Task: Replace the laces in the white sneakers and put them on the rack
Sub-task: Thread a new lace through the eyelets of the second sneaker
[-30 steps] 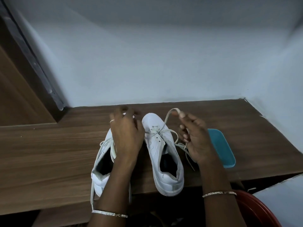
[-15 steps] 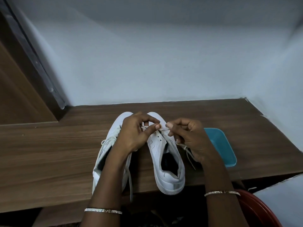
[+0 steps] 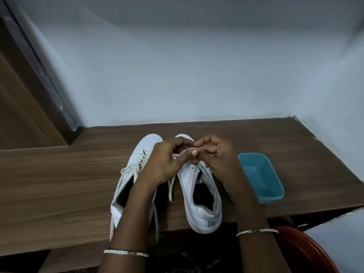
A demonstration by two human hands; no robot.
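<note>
- Just left of the blue tub (image 3: pixel 260 174), on the wooden shelf (image 3: pixel 59 184), stands the nearer sneaker (image 3: pixel 204 209), toe toward the wall.
- The farther sneaker (image 3: pixel 136 174) sits beside it, away from the tub, loose laces (image 3: pixel 157 219) trailing over the shelf edge.
- Above the nearer sneaker's eyelets, the left hand (image 3: pixel 163 164) and right hand (image 3: pixel 216 158) both pinch 1 lace (image 3: pixel 205 152) with curled fingers.

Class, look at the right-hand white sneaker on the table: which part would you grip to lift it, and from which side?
Probably the heel collar of the right-hand sneaker, from the near side: the heel points toward the person at the table edge, its opening faces up, and the left hand and right hand occupy the toe end, pinching the lace.
</note>
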